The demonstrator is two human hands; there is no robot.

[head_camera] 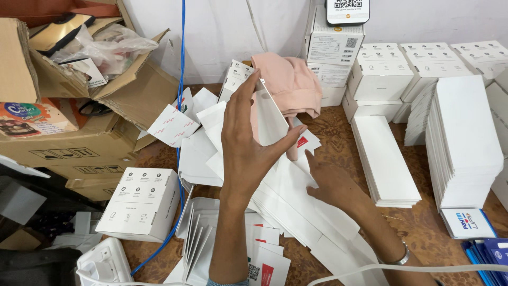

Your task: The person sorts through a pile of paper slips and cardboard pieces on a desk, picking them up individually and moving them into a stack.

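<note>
A flat white card sleeve (269,119) stands raised on edge above the middle of the worktop (423,222), pinched between the thumb and spread fingers of the left hand (246,145), in front of a pink cloth (291,82). Just beside it and lower, the right hand (330,182) lies open, palm down, on a loose heap of white flat sleeves (296,206). Neat white stacks (463,140) stand to the right, cardboard cartons (79,143) to the left.
</note>
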